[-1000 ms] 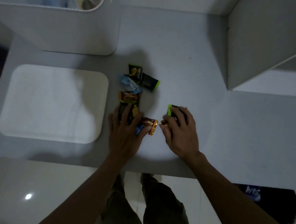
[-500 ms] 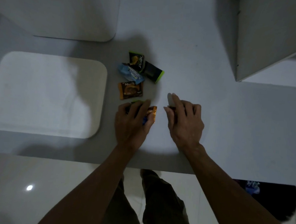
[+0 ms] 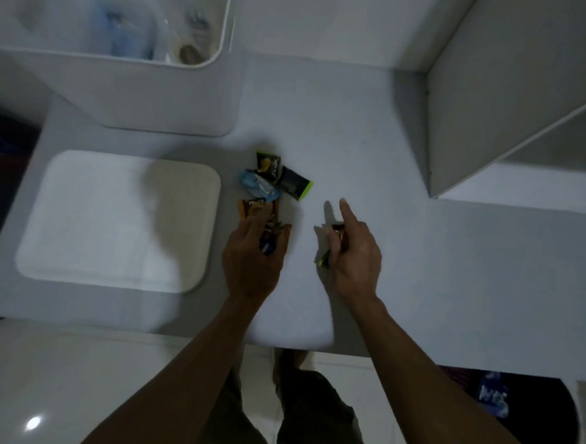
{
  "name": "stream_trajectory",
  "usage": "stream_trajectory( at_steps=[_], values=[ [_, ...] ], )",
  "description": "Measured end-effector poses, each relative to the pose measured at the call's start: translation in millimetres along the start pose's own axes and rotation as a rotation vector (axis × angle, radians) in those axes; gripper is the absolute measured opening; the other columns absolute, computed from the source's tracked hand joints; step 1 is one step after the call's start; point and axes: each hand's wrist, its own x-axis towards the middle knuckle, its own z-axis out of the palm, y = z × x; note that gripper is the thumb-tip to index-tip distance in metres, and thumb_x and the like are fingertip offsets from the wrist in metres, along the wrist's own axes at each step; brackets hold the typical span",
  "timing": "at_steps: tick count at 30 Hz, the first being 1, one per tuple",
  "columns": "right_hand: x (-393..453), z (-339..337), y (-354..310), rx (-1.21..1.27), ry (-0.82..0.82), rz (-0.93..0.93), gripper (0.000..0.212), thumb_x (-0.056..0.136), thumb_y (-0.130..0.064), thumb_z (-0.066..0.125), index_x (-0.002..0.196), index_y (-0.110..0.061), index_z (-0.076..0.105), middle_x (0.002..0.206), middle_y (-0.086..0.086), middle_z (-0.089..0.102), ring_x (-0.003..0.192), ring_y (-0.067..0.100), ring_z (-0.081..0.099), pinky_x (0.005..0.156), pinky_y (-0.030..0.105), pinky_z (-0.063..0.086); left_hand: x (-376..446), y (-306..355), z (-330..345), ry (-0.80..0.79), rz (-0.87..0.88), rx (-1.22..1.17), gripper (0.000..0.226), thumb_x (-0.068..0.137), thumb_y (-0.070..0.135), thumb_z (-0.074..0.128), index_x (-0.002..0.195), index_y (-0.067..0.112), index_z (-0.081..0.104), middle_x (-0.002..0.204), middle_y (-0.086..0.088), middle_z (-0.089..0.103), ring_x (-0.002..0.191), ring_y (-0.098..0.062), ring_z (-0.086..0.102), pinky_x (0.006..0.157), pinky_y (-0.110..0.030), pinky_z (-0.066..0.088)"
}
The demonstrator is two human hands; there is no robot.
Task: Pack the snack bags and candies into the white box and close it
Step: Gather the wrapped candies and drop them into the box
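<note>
The one camera sat on my head, looking steeply down and forward, close over the bench (image 3: 376, 130).

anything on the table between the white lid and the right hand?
Yes, in the head view: the left hand, holding packets, and an orange snack bag lie between the white lid and the right hand.

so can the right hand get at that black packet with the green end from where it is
Probably yes. The right hand already grips a small packet, but its index finger is free and points toward the black packet with the green end, with only bare table between them. It may need the other fingers free to pick it up.
</note>
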Motion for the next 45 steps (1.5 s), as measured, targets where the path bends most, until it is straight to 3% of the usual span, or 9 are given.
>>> stream_trajectory(
  at_steps=[7, 12, 16, 20, 25, 28, 35, 39, 45],
  values=[
    [27, -28, -72, 0.234, 0.086, 0.012, 0.057, 0.095, -0.03, 0.064, 0.147, -0.021, 0.044, 0.092, 0.005, 0.066, 0.086, 0.018, 0.061, 0.08, 0.03, 0.049, 41, 46, -67, 0.175, -0.104, -0.13, 0.056, 0.081, 0.036, 0.07, 0.134, 0.021, 0.058, 0.103, -0.004, 0.068, 0.09, -0.023, 0.067, 0.075, -0.033, 0.054],
    [63, -34, -139, 0.329, 0.127, -0.047, 0.057, 0.093, -0.035, 0.064, 0.146, -0.026, 0.044, 0.104, 0.004, 0.071, 0.097, 0.017, 0.064, 0.088, 0.024, 0.047, 92, 56, -116, 0.3, -0.06, -0.236, 0.056, 0.08, 0.021, 0.073, 0.135, 0.02, 0.057, 0.113, -0.004, 0.069, 0.1, -0.017, 0.067, 0.085, -0.035, 0.057],
    [93, -25, -198, 0.396, 0.141, -0.1, 0.056, 0.093, -0.035, 0.065, 0.145, -0.025, 0.046, 0.113, 0.007, 0.069, 0.104, 0.018, 0.063, 0.097, 0.034, 0.05, 142, 51, -151, 0.385, 0.003, -0.277, 0.052, 0.081, 0.016, 0.074, 0.131, 0.015, 0.06, 0.114, -0.003, 0.069, 0.1, -0.011, 0.066, 0.087, -0.02, 0.052],
    [125, 0, -251, 0.397, 0.143, -0.141, 0.053, 0.093, -0.035, 0.064, 0.143, -0.028, 0.047, 0.109, 0.002, 0.07, 0.099, 0.018, 0.064, 0.092, 0.039, 0.053, 193, 32, -177, 0.378, -0.018, -0.333, 0.051, 0.081, 0.02, 0.075, 0.13, 0.015, 0.061, 0.117, 0.003, 0.067, 0.103, -0.004, 0.062, 0.09, -0.01, 0.044],
    [162, 40, -298, 0.288, 0.082, -0.136, 0.048, 0.094, -0.038, 0.061, 0.14, -0.031, 0.049, 0.119, -0.001, 0.067, 0.107, 0.018, 0.062, 0.092, 0.038, 0.052, 253, -4, -188, 0.337, -0.085, -0.346, 0.048, 0.081, 0.021, 0.076, 0.127, 0.015, 0.062, 0.117, -0.003, 0.069, 0.106, -0.015, 0.065, 0.095, -0.031, 0.052],
    [182, 62, -310, 0.198, 0.057, -0.096, 0.048, 0.094, -0.041, 0.06, 0.14, -0.032, 0.048, 0.125, -0.001, 0.064, 0.112, 0.02, 0.059, 0.09, 0.035, 0.048, 283, -20, -186, 0.261, -0.129, -0.325, 0.048, 0.081, 0.022, 0.077, 0.127, 0.016, 0.062, 0.117, -0.003, 0.069, 0.106, -0.017, 0.065, 0.093, -0.022, 0.046],
    [210, 96, -306, 0.056, -0.048, -0.023, 0.048, 0.096, -0.045, 0.056, 0.14, -0.029, 0.046, 0.125, 0.003, 0.064, 0.115, 0.025, 0.059, 0.092, 0.041, 0.05, 322, -46, -161, -0.005, -0.224, -0.213, 0.052, 0.085, 0.036, 0.071, 0.133, 0.027, 0.053, 0.127, -0.002, 0.062, 0.116, -0.024, 0.058, 0.099, -0.036, 0.045],
    [209, 100, -300, -0.045, -0.097, -0.002, 0.035, 0.098, -0.038, 0.051, 0.131, -0.025, 0.055, 0.122, 0.005, 0.066, 0.108, 0.027, 0.062, 0.079, 0.033, 0.046, 324, -59, -153, -0.194, -0.198, -0.123, 0.059, 0.086, 0.055, 0.061, 0.137, 0.025, 0.05, 0.13, -0.003, 0.061, 0.119, -0.026, 0.057, 0.098, -0.039, 0.045],
    [200, 97, -296, 0.014, -0.034, 0.0, 0.028, 0.098, -0.027, 0.052, 0.123, -0.017, 0.062, 0.114, 0.009, 0.069, 0.101, 0.026, 0.065, 0.079, 0.031, 0.048, 321, -55, -158, -0.18, -0.16, -0.166, 0.05, 0.092, 0.048, 0.059, 0.133, 0.02, 0.055, 0.126, -0.007, 0.064, 0.114, -0.027, 0.061, 0.099, -0.041, 0.048]
  ],
)
